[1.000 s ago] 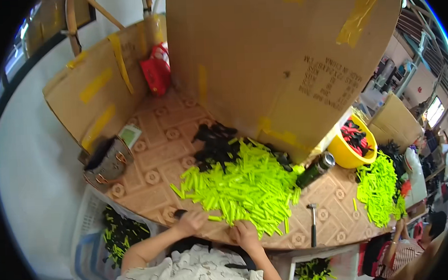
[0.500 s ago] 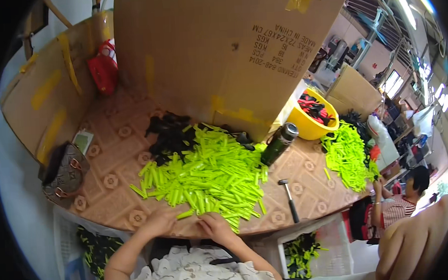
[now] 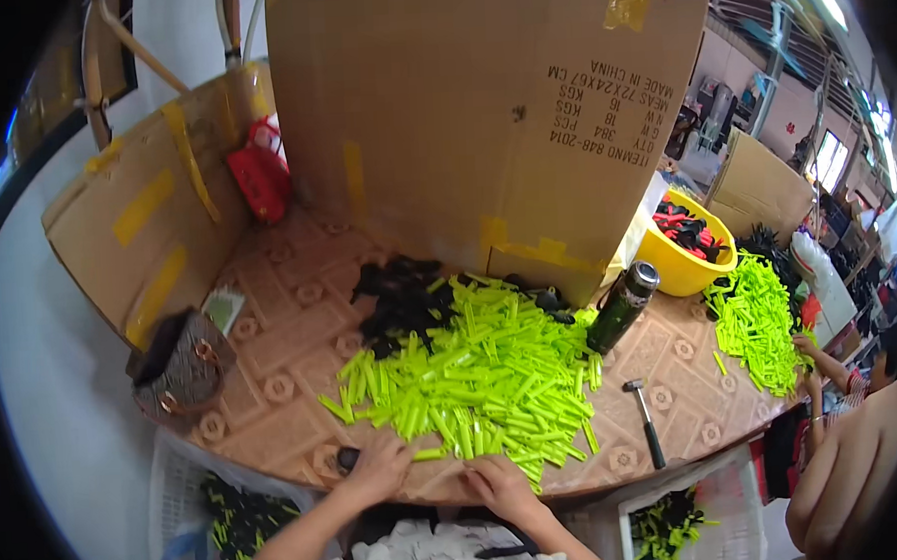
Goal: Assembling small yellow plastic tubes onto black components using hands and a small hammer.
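Observation:
My left hand (image 3: 382,465) is at the near table edge, fingers curled closed. A lime-green plastic strip (image 3: 428,454) sticks out from its right side, and a black rounded piece (image 3: 348,458) shows at its left; whether the two are joined is hidden. Just right of it, my right hand (image 3: 497,483) has its fingers bent and pressed together at the edge of the pile. Anything in that grip is too small to make out. Beyond both hands spreads a heap of lime-green strips (image 3: 492,368), with black pieces (image 3: 399,302) along its far left side.
A hammer (image 3: 643,422) and a dark flask (image 3: 622,307) are right of the heap. Behind stands a tall cardboard panel (image 3: 442,130). Farther right are a yellow basin (image 3: 688,260), a second green pile (image 3: 756,327) and a co-worker (image 3: 823,379). A handbag (image 3: 182,367) sits left.
The whole view has shifted, so the table appears farther right and lower. A black piece now shows left of my left hand. Both hands stay at the near edge.

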`<action>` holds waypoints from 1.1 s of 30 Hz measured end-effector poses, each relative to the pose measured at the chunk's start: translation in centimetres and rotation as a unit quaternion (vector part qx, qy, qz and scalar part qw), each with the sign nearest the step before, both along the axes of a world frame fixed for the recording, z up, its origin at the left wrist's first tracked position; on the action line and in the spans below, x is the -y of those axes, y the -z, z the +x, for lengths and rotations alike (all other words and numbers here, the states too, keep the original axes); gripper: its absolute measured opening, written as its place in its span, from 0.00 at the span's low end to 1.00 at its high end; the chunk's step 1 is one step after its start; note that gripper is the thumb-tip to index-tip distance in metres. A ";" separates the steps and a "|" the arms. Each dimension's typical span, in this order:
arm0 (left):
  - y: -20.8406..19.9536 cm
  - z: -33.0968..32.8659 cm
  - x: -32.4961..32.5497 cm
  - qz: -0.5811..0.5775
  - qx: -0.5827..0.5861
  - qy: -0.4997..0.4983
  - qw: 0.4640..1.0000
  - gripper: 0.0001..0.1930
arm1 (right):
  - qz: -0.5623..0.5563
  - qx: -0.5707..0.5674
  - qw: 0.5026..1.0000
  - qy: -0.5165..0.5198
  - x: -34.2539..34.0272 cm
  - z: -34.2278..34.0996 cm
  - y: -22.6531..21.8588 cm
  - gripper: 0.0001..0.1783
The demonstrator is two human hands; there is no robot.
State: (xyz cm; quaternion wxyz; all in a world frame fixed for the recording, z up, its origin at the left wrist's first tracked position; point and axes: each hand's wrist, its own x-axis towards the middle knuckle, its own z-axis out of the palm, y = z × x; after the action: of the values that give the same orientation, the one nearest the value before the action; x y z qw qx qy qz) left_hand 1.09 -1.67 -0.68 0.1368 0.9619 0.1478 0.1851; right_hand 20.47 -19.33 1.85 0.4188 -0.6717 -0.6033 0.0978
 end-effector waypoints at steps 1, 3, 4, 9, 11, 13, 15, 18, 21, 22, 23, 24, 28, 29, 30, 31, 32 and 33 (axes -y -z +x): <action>0.4 0.0 0.1 -0.003 0.021 0.006 1.000 0.21 | 0.001 0.010 1.000 0.009 0.2 -0.1 0.5 0.09; 1.5 -0.1 -0.3 0.058 0.045 0.023 0.997 0.21 | 0.006 0.014 1.000 0.000 0.2 0.4 1.6 0.09; 0.9 0.3 -0.9 0.039 0.029 0.002 0.999 0.21 | -0.001 0.012 1.000 0.007 -0.6 0.8 1.4 0.10; -2.0 0.0 0.7 -0.017 0.036 -0.030 0.999 0.20 | 0.002 0.013 0.999 0.029 -0.1 0.8 -0.4 0.10; -3.0 0.0 0.6 0.007 0.039 -0.037 0.999 0.21 | -0.009 -0.020 0.999 0.025 -0.7 0.9 -1.1 0.10; -4.6 0.5 0.1 0.013 0.072 -0.031 0.997 0.21 | -0.004 -0.009 1.000 0.027 -0.4 1.0 -0.8 0.10; -5.2 -0.2 1.1 -0.005 0.066 -0.030 0.997 0.20 | 0.014 -0.011 1.000 0.023 -0.5 0.7 -0.6 0.10; -5.7 0.4 1.4 -0.017 0.092 -0.014 0.996 0.16 | 0.006 -0.009 1.000 0.023 -0.5 0.6 -0.2 0.10; -6.9 0.8 2.5 -0.015 0.102 -0.002 0.995 0.13 | -0.002 -0.008 0.999 0.031 -0.2 0.2 0.2 0.10; -7.2 1.0 3.0 -0.024 0.111 0.006 0.994 0.13 | -0.004 -0.007 0.999 0.037 0.2 0.1 0.3 0.10; -7.5 0.9 3.4 -0.034 0.118 0.013 0.992 0.14 | -0.001 -0.013 0.999 0.039 0.3 0.1 0.2 0.10; -7.8 0.4 3.9 -0.036 0.117 0.012 0.992 0.14 | -0.004 -0.032 0.999 0.040 0.7 -0.6 0.2 0.09; -10.7 0.7 3.4 -0.066 0.150 0.038 0.986 0.14 | -0.006 -0.038 0.999 0.033 0.7 -0.3 -0.2 0.08; -11.3 0.7 3.2 -0.082 0.176 0.038 0.980 0.13 | -0.004 -0.038 0.999 0.035 0.8 -0.3 -0.3 0.08; -11.9 0.9 3.0 -0.098 0.200 0.037 0.974 0.13 | -0.019 -0.033 0.999 0.035 0.6 0.3 -0.4 0.08; -12.9 1.2 2.7 -0.101 0.215 0.046 0.970 0.12 | -0.009 -0.044 0.998 0.040 0.7 0.5 -0.3 0.08; -13.8 0.9 2.6 -0.138 0.210 0.066 0.966 0.12 | -0.008 -0.047 0.998 0.042 0.5 0.5 -0.7 0.08; -14.5 0.7 2.6 -0.176 0.205 0.086 0.959 0.12 | -0.017 -0.054 0.998 0.033 0.4 0.5 -0.8 0.07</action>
State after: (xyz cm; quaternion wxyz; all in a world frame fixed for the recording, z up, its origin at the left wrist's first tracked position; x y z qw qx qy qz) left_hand 1.78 -4.27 13.82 0.3471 0.8729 0.0640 0.3368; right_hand 20.99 -19.72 2.67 0.4424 -0.6920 -0.5555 0.1297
